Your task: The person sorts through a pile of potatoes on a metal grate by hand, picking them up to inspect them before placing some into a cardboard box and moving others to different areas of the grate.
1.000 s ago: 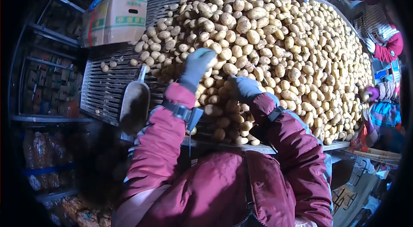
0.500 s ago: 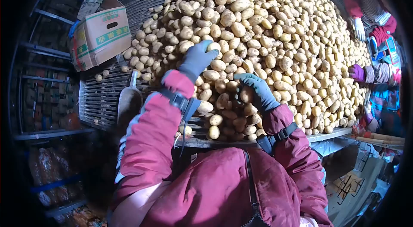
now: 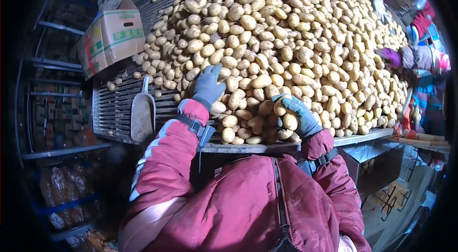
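"Gripping a potato (image 3: 290,120), is the right hand (image 3: 304,114)?"

"Yes, fingers curled round it, by the front edge of the counter (image 3: 365,137). It sits on the side facing the left hand (image 3: 208,89), but the right is nearer. It looks roundish; I can't make out a long axis."

"And the left?"

"Palm down on the pile (image 3: 312,56), fingers slightly spread, farther from that edge. Whether it has hold of anything, I can't tell."

"What's beside it?"

"The scoop (image 3: 142,120), off to its left on the slats, handle pointing away from the person."

"Counts?"

"One potato clearly gripped, one scoop, one carton (image 3: 114,37) on the counter. Potatoes in the pile: too many to count. Two co-workers' hands show at the right, one in a pale glove (image 3: 380,8), one in a purple glove (image 3: 391,56)."
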`<state>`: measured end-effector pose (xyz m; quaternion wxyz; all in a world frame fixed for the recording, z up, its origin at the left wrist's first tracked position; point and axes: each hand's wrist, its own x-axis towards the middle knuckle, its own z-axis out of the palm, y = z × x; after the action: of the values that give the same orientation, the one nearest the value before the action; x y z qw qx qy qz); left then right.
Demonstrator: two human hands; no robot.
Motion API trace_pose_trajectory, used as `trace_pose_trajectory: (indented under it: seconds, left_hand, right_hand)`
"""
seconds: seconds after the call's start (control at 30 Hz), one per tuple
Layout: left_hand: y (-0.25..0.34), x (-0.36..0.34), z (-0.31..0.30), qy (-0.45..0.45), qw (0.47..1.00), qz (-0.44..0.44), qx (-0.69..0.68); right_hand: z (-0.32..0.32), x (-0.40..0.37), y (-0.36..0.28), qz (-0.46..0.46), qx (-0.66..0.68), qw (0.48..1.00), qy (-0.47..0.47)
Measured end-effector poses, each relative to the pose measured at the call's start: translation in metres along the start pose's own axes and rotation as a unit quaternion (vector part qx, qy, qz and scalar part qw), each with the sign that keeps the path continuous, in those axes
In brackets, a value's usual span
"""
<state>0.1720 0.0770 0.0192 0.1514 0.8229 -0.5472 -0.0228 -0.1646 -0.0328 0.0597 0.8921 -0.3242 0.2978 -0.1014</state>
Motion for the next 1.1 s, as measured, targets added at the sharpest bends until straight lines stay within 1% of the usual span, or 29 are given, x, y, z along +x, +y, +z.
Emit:
trace_pose_trajectory:
  seconds: [0.03, 0.1, 0.13, 0.17, 0.2, 0.23, 0.27, 0.3, 0.33, 0.37, 0.4, 0.43, 0.5, 0.57, 0.6, 0.67, 0.7, 0.73, 0.77, 0.83, 0.87, 0.9, 0.93, 0.97, 1.0, 1.03, 1.07, 1.1]
  left_hand:
    - [-0.034, 0.008, 0.025, -0.072, 0.997, -0.024, -0.021]
    - [-0.003, 0.021, 0.004, -0.093, 0.991, -0.093, -0.037]
    - [0.007, 0.023, -0.003, -0.092, 0.983, -0.133, -0.084]
    - [0.017, 0.026, -0.011, -0.101, 0.964, -0.178, -0.169]
    - [0.014, 0.026, -0.008, -0.123, 0.909, -0.238, -0.318]
    - [0.014, 0.026, -0.007, -0.172, 0.865, -0.238, -0.407]
    - [0.045, 0.017, -0.028, -0.184, 0.82, -0.28, -0.465]
    - [0.068, -0.001, -0.027, -0.165, 0.834, -0.186, -0.493]
    - [0.083, -0.002, -0.019, -0.197, 0.788, -0.237, -0.533]
    - [0.105, -0.003, -0.016, -0.223, 0.739, -0.291, -0.565]
    - [0.127, -0.01, -0.015, -0.268, 0.712, -0.291, -0.579]
    - [0.169, -0.019, -0.029, -0.271, 0.751, -0.242, -0.552]
    - [0.224, -0.024, -0.032, -0.319, 0.811, -0.128, -0.474]
    - [0.272, -0.032, -0.028, -0.333, 0.861, 0.0, -0.384]
    - [0.292, -0.037, -0.024, -0.325, 0.877, 0.057, -0.348]
    - [0.326, -0.052, -0.012, -0.3, 0.899, 0.163, -0.274]
    - [0.34, -0.06, -0.002, -0.294, 0.903, 0.2, -0.241]
    - [0.352, -0.064, 0.011, -0.298, 0.9, 0.24, -0.208]
    - [0.364, -0.069, 0.025, -0.3, 0.895, 0.28, -0.175]
    - [0.393, -0.081, 0.012, -0.376, 0.856, 0.229, -0.272]
    - [0.408, -0.088, 0.005, -0.41, 0.832, 0.199, -0.316]
    - [0.402, -0.092, 0.026, -0.375, 0.829, 0.259, -0.324]
    - [0.407, -0.095, 0.017, -0.391, 0.817, 0.228, -0.358]
    - [0.398, -0.094, 0.027, -0.403, 0.819, 0.236, -0.334]
    - [0.394, -0.09, 0.024, -0.429, 0.823, 0.21, -0.307]
    - [0.384, -0.085, 0.019, -0.412, 0.838, 0.191, -0.302]
    - [0.371, -0.081, 0.017, -0.398, 0.85, 0.173, -0.299]
    - [0.346, -0.075, 0.028, -0.31, 0.875, 0.224, -0.296]
  right_hand:
    - [-0.009, -0.005, 0.004, -0.034, -0.059, 0.998, 0.012]
    - [-0.03, -0.012, 0.019, -0.071, -0.083, 0.994, 0.026]
    - [-0.032, -0.018, 0.02, -0.089, -0.095, 0.991, 0.033]
    - [-0.036, -0.027, 0.02, -0.102, -0.073, 0.991, 0.037]
    - [-0.04, -0.039, 0.022, -0.081, 0.014, 0.996, 0.035]
    - [-0.036, -0.053, 0.017, -0.06, 0.101, 0.992, 0.038]
    - [-0.041, -0.063, 0.014, -0.084, 0.043, 0.995, 0.032]
    - [-0.044, -0.071, 0.013, -0.071, 0.088, 0.993, 0.043]
    - [-0.045, -0.077, 0.012, -0.06, 0.132, 0.988, 0.055]
    - [-0.054, -0.077, 0.018, -0.075, 0.16, 0.984, 0.037]
    - [-0.063, -0.072, 0.026, -0.097, 0.168, 0.98, 0.048]
    - [-0.073, -0.067, 0.037, -0.13, 0.163, 0.976, 0.055]
    - [-0.111, -0.053, 0.072, -0.185, 0.134, 0.972, 0.055]
    - [-0.08, -0.103, 0.033, -0.093, 0.3, 0.949, 0.035]
    - [-0.08, -0.117, 0.028, -0.081, 0.32, 0.944, 0.017]
    - [-0.099, -0.117, 0.051, -0.131, 0.352, 0.923, 0.078]
    - [-0.12, -0.116, 0.066, -0.135, 0.357, 0.923, 0.051]
    - [-0.143, -0.119, 0.081, -0.147, 0.343, 0.926, 0.054]
    - [-0.155, -0.129, 0.091, -0.18, 0.37, 0.909, 0.061]
    - [-0.18, -0.153, 0.105, -0.17, 0.469, 0.864, 0.064]
    - [-0.188, -0.166, 0.102, -0.21, 0.457, 0.852, 0.148]
    - [-0.194, -0.18, 0.099, -0.244, 0.435, 0.835, 0.234]
    - [-0.212, -0.192, 0.106, -0.322, -0.018, 0.857, 0.402]
    - [-0.205, -0.231, 0.078, -0.254, 0.107, 0.891, 0.36]
    - [-0.194, -0.271, 0.047, -0.178, 0.235, 0.897, 0.329]
    - [-0.2, -0.301, 0.04, -0.217, 0.251, 0.886, 0.323]
    - [-0.238, -0.324, 0.055, -0.263, 0.279, 0.872, 0.305]
    - [-0.251, -0.35, 0.051, -0.263, 0.262, 0.875, 0.312]
